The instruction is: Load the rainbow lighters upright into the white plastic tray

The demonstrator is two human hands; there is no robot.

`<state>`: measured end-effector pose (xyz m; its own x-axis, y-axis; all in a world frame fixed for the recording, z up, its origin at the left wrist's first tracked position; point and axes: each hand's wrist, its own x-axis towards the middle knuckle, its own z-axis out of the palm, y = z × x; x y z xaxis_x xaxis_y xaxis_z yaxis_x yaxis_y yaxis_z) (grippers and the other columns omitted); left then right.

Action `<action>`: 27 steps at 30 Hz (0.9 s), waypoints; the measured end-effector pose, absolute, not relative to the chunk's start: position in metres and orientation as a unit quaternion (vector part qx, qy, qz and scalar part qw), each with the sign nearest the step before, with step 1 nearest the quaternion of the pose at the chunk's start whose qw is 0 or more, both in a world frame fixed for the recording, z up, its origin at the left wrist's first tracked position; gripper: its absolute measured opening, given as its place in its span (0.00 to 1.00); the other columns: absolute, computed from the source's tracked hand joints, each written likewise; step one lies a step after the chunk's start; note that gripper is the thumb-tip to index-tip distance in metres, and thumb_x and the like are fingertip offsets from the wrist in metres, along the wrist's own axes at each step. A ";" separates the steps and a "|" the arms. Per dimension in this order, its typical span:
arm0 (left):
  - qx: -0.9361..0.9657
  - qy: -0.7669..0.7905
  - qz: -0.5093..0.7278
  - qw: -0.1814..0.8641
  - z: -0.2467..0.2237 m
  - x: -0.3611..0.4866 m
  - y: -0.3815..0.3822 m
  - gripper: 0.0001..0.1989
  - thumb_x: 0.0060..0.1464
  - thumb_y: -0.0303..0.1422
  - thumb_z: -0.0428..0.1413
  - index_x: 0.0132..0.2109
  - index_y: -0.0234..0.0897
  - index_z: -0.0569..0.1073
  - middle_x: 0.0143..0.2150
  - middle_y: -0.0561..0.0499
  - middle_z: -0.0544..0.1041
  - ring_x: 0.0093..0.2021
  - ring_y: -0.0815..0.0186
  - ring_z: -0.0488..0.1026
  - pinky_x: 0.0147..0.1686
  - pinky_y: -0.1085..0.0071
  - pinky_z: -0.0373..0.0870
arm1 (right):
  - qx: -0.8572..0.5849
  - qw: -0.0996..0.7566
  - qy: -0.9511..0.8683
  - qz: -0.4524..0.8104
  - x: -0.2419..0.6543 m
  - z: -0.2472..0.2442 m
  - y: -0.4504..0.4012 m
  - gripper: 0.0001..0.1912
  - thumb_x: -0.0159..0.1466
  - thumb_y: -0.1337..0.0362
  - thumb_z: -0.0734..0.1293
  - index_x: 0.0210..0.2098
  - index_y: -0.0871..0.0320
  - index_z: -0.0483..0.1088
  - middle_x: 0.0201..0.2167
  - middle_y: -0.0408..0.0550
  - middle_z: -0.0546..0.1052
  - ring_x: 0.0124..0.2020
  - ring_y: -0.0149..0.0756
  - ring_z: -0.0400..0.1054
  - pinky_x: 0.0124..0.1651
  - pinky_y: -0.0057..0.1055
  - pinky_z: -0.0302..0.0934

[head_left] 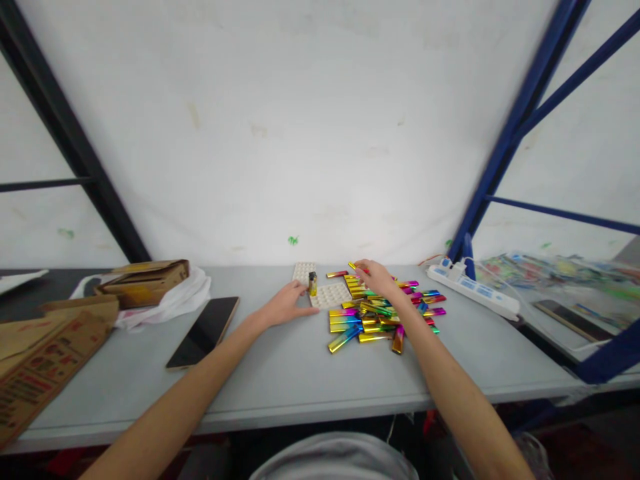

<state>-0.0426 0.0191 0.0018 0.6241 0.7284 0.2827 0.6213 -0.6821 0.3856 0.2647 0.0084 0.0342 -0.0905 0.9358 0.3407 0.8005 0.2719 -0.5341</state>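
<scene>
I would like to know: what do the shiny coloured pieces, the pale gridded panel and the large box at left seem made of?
Shiny coloured pieces: metal or metallic-coated plastic, glossy, judging by the bright highlights.
Pale gridded panel: perhaps moulded plastic, matte, from its regular grid; too small to be sure.
Large box: apparently cardboard, matte brown, with printing and folded flaps.

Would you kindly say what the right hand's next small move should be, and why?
Perhaps the right hand should lift the gold piece at its fingers: it lies close, while a black-topped piece stands upright beside the left hand.
</scene>
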 end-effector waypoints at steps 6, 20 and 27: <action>0.892 0.376 0.215 0.127 0.002 -0.042 0.019 0.29 0.52 0.56 0.61 0.47 0.33 0.76 0.44 0.42 0.74 0.44 0.52 0.72 0.46 0.60 0.71 | -0.458 0.533 -0.635 0.321 0.238 0.035 0.005 0.22 0.54 0.54 0.76 0.45 0.59 0.77 0.35 0.47 0.81 0.30 0.33 0.70 0.36 0.30 0.63; 0.896 0.363 0.222 0.123 0.001 -0.042 0.019 0.29 0.54 0.54 0.62 0.50 0.34 0.76 0.45 0.42 0.74 0.45 0.53 0.72 0.47 0.60 0.70 | -0.332 0.509 -0.555 0.568 0.200 0.036 -0.017 0.23 0.56 0.50 0.76 0.47 0.55 0.77 0.34 0.43 0.74 0.35 0.33 0.68 0.41 0.30 0.65; 0.893 0.352 0.242 0.139 -0.003 -0.044 0.021 0.30 0.53 0.55 0.62 0.53 0.35 0.76 0.47 0.41 0.75 0.46 0.52 0.72 0.49 0.59 0.71 | -0.338 0.494 -0.594 0.538 0.193 0.036 -0.020 0.22 0.57 0.45 0.75 0.36 0.59 0.75 0.26 0.41 0.71 0.27 0.31 0.64 0.30 0.28 0.57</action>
